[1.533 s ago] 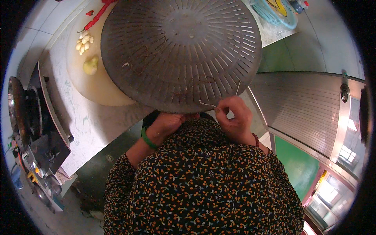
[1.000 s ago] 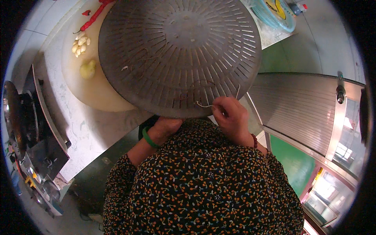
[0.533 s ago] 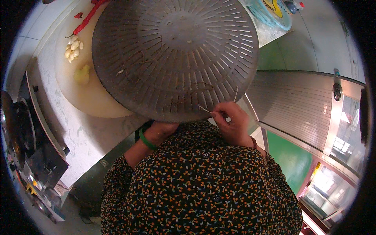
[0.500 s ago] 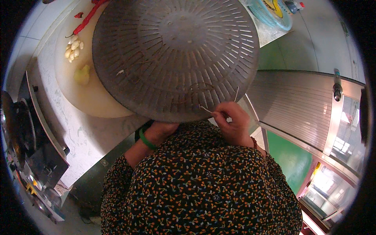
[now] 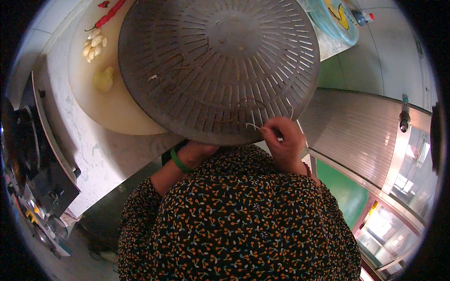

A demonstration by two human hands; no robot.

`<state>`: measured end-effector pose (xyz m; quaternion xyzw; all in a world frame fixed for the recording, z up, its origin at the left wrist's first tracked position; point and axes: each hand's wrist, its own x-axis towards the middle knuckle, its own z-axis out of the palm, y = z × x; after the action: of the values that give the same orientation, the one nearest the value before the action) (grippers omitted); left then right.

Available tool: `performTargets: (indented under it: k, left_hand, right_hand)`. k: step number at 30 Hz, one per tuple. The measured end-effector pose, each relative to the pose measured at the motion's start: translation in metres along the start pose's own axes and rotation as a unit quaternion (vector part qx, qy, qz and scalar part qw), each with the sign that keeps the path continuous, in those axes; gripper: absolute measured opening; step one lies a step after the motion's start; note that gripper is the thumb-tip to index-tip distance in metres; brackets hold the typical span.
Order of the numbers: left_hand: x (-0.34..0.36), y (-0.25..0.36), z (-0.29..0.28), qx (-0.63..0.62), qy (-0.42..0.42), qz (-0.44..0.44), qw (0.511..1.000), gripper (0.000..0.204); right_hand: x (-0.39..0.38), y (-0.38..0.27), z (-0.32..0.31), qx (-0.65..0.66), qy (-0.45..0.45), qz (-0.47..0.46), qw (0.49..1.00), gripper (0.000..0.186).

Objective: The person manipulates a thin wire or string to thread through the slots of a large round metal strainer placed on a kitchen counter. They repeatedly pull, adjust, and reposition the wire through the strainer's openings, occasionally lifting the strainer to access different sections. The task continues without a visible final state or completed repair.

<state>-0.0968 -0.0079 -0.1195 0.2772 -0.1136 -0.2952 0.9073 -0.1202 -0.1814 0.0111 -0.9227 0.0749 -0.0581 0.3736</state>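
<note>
A large round grey slotted tray [image 5: 234,35] is tilted before me, with its near rim at my waist. My left hand [image 5: 199,151], with a green bangle at its wrist, grips that rim from below; its fingers are hidden under it. Over the near right part of the tray, my right hand [image 5: 285,140] pinches a thin, pale, root-like strand [image 5: 253,125] between thumb and fingers. Part of the strand curves up beyond the hand. Thin brown strands [image 5: 180,68] lie on the slots, one with a whitish tip.
Left of the tray, a round pale cutting board [image 5: 117,119] carries peeled garlic cloves [image 5: 95,44], a piece of ginger [image 5: 103,79] and a red chili [image 5: 110,15]. A blue basket [image 5: 330,23] stands at the back right. At right is a ribbed cabinet panel [image 5: 351,136].
The view has shifted slightly, so the tray and board appear a little further right. My right hand keeps its pinch on the strand, which has turned a little. My left hand stays at the rim.
</note>
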Motion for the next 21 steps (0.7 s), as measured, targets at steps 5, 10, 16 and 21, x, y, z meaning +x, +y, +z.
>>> performTargets:
  k: [5, 10, 16, 21]
  left_hand:
    - [-0.001, 0.009, 0.003, -0.011, -0.004, -0.046, 0.999, 0.059]
    - [0.01, 0.013, 0.006, -0.01, -0.009, -0.098, 0.995, 0.06]
    - [0.023, 0.013, 0.009, -0.002, -0.012, -0.146, 0.989, 0.061]
    - [0.021, 0.013, 0.009, -0.001, -0.01, -0.156, 0.988, 0.063]
  right_hand:
    - [-0.001, 0.0, -0.003, -0.016, -0.017, -0.018, 1.0, 0.011]
    - [-0.004, 0.004, -0.004, -0.037, -0.043, -0.033, 0.998, 0.01]
    - [0.002, 0.007, -0.007, -0.034, -0.065, -0.054, 0.996, 0.011]
    - [0.001, 0.005, -0.007, -0.025, -0.076, -0.047, 0.996, 0.011]
